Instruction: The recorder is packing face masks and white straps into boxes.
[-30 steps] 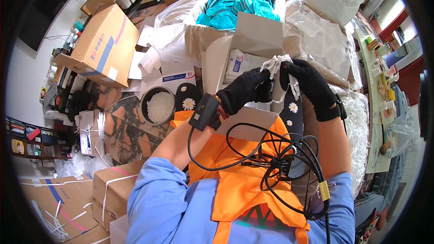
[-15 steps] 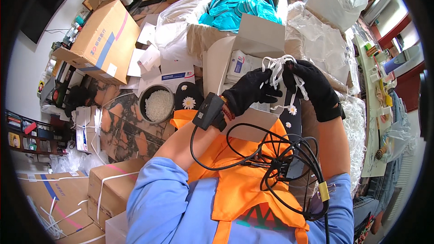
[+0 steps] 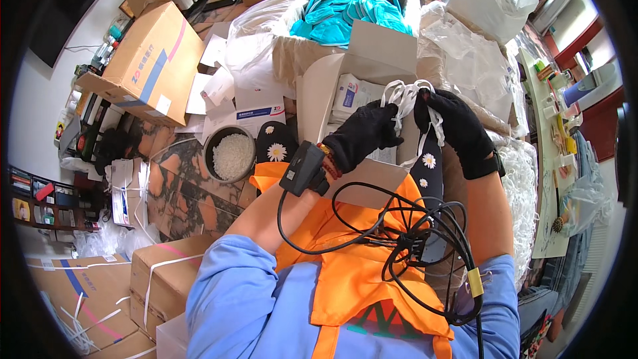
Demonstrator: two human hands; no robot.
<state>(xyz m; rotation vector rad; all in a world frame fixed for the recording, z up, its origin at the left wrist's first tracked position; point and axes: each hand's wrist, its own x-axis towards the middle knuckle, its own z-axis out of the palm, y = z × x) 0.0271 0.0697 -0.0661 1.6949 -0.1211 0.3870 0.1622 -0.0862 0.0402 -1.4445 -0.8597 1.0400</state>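
Observation:
Both my hands wear black gloves and meet above an open white carton (image 3: 319,86) in front of me. My left hand (image 3: 369,129) has its fingers closed round a bundle of white straps (image 3: 400,98). Across from it, my right hand (image 3: 458,126) pinches the same straps, with loops standing up between the hands and loose ends dangling below. Inside the carton lie flat white packets (image 3: 353,95) with printed labels. Behind it, a large plastic-lined box (image 3: 272,53) holds a heap of turquoise face masks (image 3: 352,18).
A dark bowl of white pellets (image 3: 232,155) stands left of my knee. Brown cardboard boxes (image 3: 149,60) are at the left and lower left. A mass of white cords (image 3: 515,186) lies at my right. Black cable (image 3: 405,242) coils over my orange apron (image 3: 352,292).
My left hand has turned slightly and its fingers have drawn closer together round the straps. The strap loops have shifted a little left. My right hand stays nearly in place.

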